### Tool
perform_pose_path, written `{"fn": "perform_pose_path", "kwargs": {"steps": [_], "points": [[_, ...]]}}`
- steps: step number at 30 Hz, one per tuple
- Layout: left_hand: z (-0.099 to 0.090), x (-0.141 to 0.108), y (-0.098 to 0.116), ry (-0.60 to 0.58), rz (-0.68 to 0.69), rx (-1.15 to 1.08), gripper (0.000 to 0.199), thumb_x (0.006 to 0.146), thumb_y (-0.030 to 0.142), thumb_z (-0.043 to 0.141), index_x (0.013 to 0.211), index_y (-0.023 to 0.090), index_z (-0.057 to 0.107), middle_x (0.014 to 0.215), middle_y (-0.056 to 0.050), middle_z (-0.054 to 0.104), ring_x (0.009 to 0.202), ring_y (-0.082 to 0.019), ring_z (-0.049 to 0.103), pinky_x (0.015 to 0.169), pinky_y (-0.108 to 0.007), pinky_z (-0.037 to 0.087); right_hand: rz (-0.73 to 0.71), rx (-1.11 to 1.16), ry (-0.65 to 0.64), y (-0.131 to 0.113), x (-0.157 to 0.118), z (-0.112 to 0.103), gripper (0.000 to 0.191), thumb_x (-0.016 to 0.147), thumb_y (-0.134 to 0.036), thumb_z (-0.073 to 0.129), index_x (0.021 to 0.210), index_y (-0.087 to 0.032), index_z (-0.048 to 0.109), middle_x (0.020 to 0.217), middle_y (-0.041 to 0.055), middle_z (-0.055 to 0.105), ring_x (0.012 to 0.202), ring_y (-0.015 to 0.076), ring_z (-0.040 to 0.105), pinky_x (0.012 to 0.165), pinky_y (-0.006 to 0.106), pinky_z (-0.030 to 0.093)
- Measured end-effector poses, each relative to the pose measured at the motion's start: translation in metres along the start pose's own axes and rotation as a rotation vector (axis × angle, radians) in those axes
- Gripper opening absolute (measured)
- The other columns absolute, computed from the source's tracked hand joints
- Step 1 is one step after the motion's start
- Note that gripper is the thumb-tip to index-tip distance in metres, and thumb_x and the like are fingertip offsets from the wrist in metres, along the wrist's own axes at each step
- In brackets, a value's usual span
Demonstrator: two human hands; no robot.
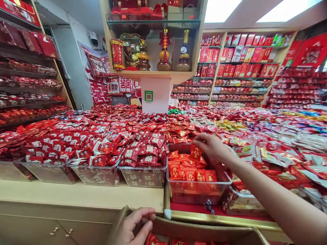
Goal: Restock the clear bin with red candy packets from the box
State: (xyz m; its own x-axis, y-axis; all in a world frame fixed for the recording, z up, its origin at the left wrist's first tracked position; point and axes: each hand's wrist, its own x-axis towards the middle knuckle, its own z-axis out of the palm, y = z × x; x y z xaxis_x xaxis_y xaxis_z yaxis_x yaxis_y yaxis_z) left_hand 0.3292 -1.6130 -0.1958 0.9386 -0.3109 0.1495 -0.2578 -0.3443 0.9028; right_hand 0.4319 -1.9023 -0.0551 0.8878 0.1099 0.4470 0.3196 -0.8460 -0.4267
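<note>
My right hand (213, 147) pinches a small red wrapped packet with gold characters (196, 151) between thumb and fingertips. It is above a clear plastic bin (199, 192) partly filled with similar red packets (190, 174), some standing upright in rows. My left hand (138, 225) is low in the view, at the left side of an open cardboard box (204, 228). Its fingers curve, with a gap between them and the thumb. Inside the box lie more red packets (155, 240), partly cut off by the bottom edge of the picture.
Clear bins heaped with red and white packets (143, 175) line the counter (102, 197) to the left. Another bin (246, 200) sits close on the right. A glass-shelved cabinet (153, 73) overhangs the heaps. Stocked shelves (242, 81) stand behind.
</note>
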Motion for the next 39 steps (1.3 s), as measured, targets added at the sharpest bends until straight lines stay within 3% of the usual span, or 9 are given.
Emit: {"fn": "perform_pose_path", "kwargs": {"steps": [3, 5, 7, 12, 17, 21, 29, 33, 39], "points": [[0.014, 0.011, 0.036, 0.141, 0.069, -0.294, 0.053, 0.072, 0.042, 0.055, 0.119, 0.029, 0.035, 0.119, -0.006, 0.047, 0.096, -0.019, 0.050, 0.074, -0.026, 0.045, -0.034, 0.237, -0.060, -0.037, -0.025, -0.002, 0.019, 0.077, -0.032, 0.044, 0.075, -0.017, 0.057, 0.071, 0.0032, 0.062, 0.064, 0.0128, 0.053, 0.058, 0.021, 0.039], [0.025, 0.019, 0.056, 0.068, 0.117, -0.486, 0.082, 0.063, 0.048, 0.061, 0.129, 0.032, 0.013, 0.130, -0.009, 0.033, 0.102, -0.022, 0.047, 0.072, -0.029, 0.046, -0.091, 0.350, -0.218, -0.061, -0.044, 0.007, 0.018, 0.077, -0.031, 0.045, 0.076, -0.018, 0.057, 0.071, 0.0014, 0.062, 0.064, 0.0118, 0.054, 0.058, 0.020, 0.040], [0.037, 0.025, 0.065, -0.035, 0.052, -0.601, 0.075, 0.069, 0.044, 0.057, 0.129, 0.032, 0.013, 0.122, -0.009, 0.042, 0.090, -0.019, 0.054, 0.071, -0.030, 0.046, -0.167, 0.373, -0.373, -0.073, -0.057, 0.018, 0.017, 0.077, -0.032, 0.047, 0.076, -0.020, 0.059, 0.071, 0.0000, 0.063, 0.064, 0.0112, 0.054, 0.058, 0.019, 0.040], [0.050, 0.026, 0.043, -0.035, -0.158, -0.719, 0.056, 0.074, 0.040, 0.054, 0.121, 0.023, 0.031, 0.079, -0.003, 0.061, 0.055, -0.013, 0.058, 0.055, -0.026, 0.044, -0.049, -0.015, -0.250, -0.031, -0.044, 0.033, 0.022, 0.078, -0.030, 0.044, 0.077, -0.017, 0.062, 0.078, 0.0056, 0.064, 0.069, 0.0153, 0.055, 0.063, 0.023, 0.038], [0.047, 0.028, 0.022, 0.082, -0.258, -0.742, 0.054, 0.070, 0.041, 0.057, 0.115, 0.021, 0.035, 0.067, 0.001, 0.059, 0.046, -0.012, 0.056, 0.047, -0.023, 0.039, 0.021, -0.233, -0.514, 0.017, -0.026, 0.049, 0.025, 0.077, -0.030, 0.043, 0.074, -0.014, 0.061, 0.076, 0.0092, 0.064, 0.068, 0.0166, 0.055, 0.062, 0.024, 0.036], [0.045, 0.031, 0.020, 0.152, -0.230, -0.720, 0.054, 0.070, 0.039, 0.057, 0.115, 0.020, 0.034, 0.062, 0.003, 0.058, 0.047, -0.012, 0.055, 0.048, -0.023, 0.040, -0.020, -0.186, -0.555, 0.018, -0.028, 0.052, 0.031, 0.081, -0.032, 0.037, 0.066, -0.014, 0.059, 0.069, 0.0056, 0.060, 0.062, 0.0129, 0.050, 0.058, 0.023, 0.034], [0.048, 0.032, 0.019, 0.108, -0.249, -0.686, 0.041, 0.067, 0.039, 0.061, 0.099, 0.017, 0.049, 0.062, 0.003, 0.056, 0.052, -0.010, 0.050, 0.050, -0.024, 0.047, 0.050, 0.146, -0.614, 0.009, -0.036, 0.036, 0.036, 0.082, -0.039, 0.031, 0.067, -0.015, 0.053, 0.057, -0.0017, 0.049, 0.050, 0.0086, 0.041, 0.047, 0.020, 0.031], [0.051, 0.031, 0.020, 0.145, -0.258, -0.660, 0.038, 0.064, 0.040, 0.063, 0.093, 0.017, 0.053, 0.060, 0.004, 0.054, 0.047, -0.008, 0.047, 0.046, -0.022, 0.046, 0.083, 0.017, -0.665, 0.009, -0.030, 0.046, 0.015, 0.071, -0.026, 0.050, 0.079, -0.016, 0.059, 0.063, -0.0004, 0.056, 0.056, 0.0105, 0.048, 0.049, 0.019, 0.033], [0.052, 0.030, 0.020, 0.143, -0.254, -0.618, 0.038, 0.063, 0.041, 0.063, 0.090, 0.016, 0.054, 0.062, 0.003, 0.054, 0.047, -0.008, 0.044, 0.045, -0.023, 0.048, -0.135, -0.188, -0.603, 0.014, -0.014, 0.073, 0.037, 0.058, -0.023, 0.060, 0.094, -0.017, 0.055, 0.086, 0.0062, 0.059, 0.076, 0.0172, 0.053, 0.062, 0.023, 0.039]]}}
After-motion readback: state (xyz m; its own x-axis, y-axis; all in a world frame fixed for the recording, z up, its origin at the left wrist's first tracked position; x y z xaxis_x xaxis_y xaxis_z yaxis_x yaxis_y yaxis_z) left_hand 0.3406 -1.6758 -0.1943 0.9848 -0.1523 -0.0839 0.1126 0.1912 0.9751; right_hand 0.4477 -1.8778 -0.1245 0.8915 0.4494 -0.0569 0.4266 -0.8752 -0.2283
